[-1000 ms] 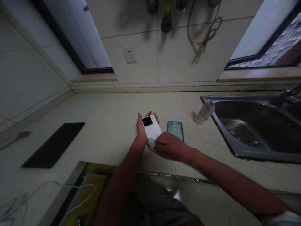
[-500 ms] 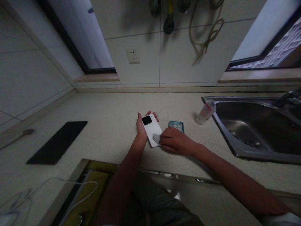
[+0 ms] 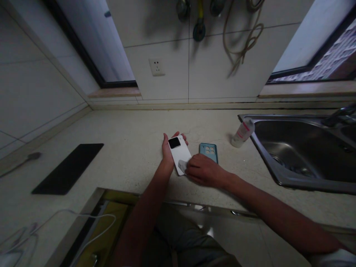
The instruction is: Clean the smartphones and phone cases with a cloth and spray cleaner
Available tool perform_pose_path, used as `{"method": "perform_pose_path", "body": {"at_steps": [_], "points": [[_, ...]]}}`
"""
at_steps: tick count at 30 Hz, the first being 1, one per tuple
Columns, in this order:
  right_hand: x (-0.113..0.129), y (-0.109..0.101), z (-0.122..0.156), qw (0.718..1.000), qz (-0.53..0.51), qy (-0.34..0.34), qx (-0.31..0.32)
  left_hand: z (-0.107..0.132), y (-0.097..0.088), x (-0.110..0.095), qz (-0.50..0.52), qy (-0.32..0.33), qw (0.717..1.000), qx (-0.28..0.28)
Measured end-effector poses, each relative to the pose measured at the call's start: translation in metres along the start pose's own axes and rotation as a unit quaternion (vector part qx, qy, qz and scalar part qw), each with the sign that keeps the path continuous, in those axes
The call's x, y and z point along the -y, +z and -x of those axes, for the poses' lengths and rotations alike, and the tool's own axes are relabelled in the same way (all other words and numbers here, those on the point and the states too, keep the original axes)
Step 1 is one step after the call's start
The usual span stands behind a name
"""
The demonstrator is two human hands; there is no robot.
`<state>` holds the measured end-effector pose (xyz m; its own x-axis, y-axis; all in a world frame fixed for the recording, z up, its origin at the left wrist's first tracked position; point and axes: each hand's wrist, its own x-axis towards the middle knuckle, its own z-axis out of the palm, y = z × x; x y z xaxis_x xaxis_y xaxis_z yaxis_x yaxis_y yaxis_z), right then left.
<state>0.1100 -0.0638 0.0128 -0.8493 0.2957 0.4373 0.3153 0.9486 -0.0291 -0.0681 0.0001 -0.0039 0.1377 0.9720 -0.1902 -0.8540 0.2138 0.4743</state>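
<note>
A white smartphone [image 3: 180, 152] with a black camera block lies back side up in my left hand [image 3: 167, 150], whose fingers wrap round its far edge. My right hand [image 3: 204, 170] pinches a small grey-white cloth [image 3: 183, 165] and presses it on the lower part of the phone's back. Just beyond my right hand a blue-green phone case [image 3: 208, 150] with camera cutouts rests on the counter, its near part hidden by the hand.
A clear plastic bottle [image 3: 242, 133] with red print stands beside the steel sink [image 3: 274, 174] at the right. On the left part of the counter [image 3: 133, 129] lies a black flat board [image 3: 69, 168]. A white cable [image 3: 83, 215] hangs at the lower left.
My right hand has slid the cloth slightly toward me and left along the phone's back. More of the phone case shows. My left hand keeps its hold.
</note>
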Motion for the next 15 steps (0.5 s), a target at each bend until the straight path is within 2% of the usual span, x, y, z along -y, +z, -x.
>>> {"method": "perform_pose_path", "body": {"at_steps": [9, 15], "points": [[0.0056, 0.0064, -0.0008, 1.0, -0.01, 0.002, 0.006, 0.0016, 0.0012, 0.002, -0.012, -0.015, 1.0, -0.004], [0.0041, 0.0045, -0.0006, 0.999, -0.008, 0.022, -0.022, 0.0025, 0.006, 0.0002, -0.008, -0.015, 1.0, -0.014]]}}
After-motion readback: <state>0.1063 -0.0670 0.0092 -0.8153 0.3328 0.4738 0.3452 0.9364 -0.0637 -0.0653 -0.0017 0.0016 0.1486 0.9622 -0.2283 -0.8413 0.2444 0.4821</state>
